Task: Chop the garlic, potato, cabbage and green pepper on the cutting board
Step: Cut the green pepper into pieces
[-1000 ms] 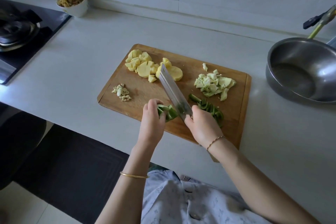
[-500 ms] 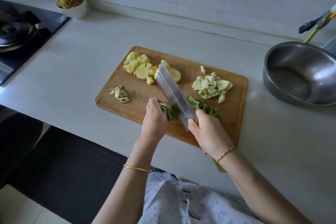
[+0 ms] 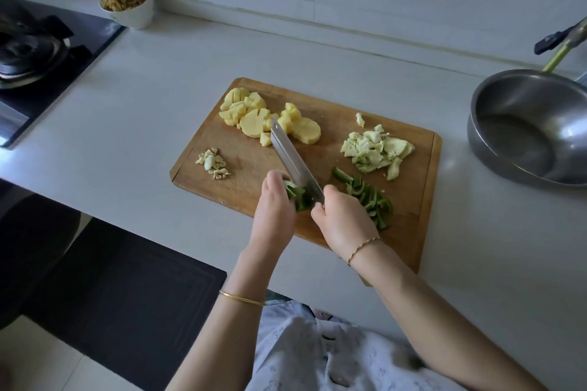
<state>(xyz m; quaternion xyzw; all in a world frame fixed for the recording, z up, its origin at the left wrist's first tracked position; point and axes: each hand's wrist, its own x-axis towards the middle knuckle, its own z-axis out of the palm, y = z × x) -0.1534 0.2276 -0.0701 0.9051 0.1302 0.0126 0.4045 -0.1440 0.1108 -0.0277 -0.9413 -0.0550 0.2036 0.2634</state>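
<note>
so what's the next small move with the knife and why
Probably one more slice down through the pepper. The left hand holds an uncut piece of it right beside the knife, which the right hand grips. Cut strips lie to the right on the board, so the pepper looks unfinished.
</note>
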